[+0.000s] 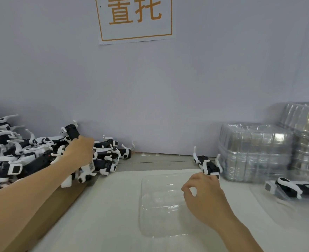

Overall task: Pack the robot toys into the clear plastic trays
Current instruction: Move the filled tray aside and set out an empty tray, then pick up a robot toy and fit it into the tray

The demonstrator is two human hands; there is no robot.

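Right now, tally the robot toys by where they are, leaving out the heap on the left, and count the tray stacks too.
Robot toy gripped by the left hand: 1
Robot toy by the right hand, near the stacks: 1
Robot toy in a tray at the right edge: 1
Empty clear tray in front: 1
Stacks of clear trays: 2
Total: 6

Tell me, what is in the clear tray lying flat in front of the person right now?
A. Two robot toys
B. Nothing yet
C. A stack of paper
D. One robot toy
B: the clear tray shows only bare plastic, while the left hand grips a robot toy at the pile and the right hand holds nothing above the tray.
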